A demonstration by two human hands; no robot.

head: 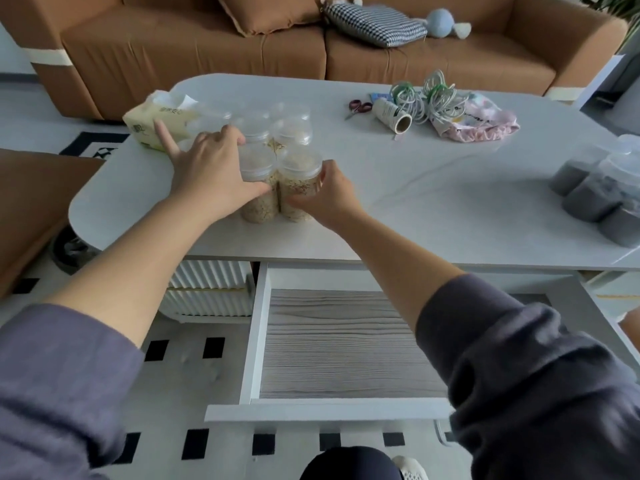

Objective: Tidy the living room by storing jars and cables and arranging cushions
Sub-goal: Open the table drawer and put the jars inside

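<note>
**A:** Beige grain fills the jars (289,131) clustered at the near left of the white desk (450,188). Where are the hands?

**B:** On the front pair. The left hand (211,168) wraps the left front jar (258,168), thumb across its near side, forefinger stretched toward the tissue pack (152,121). The right hand (329,195) clasps the right front jar (299,171), which touches the other.

**A:** And the cables?

**B:** The coiled cables (429,95) lie at the far right of the desk, against a pink bag (478,123). Below the near edge a drawer (346,341) stands pulled out.

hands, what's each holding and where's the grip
The left hand holds the left front jar round its upper side; the right hand holds the right front jar by its right side.
</note>
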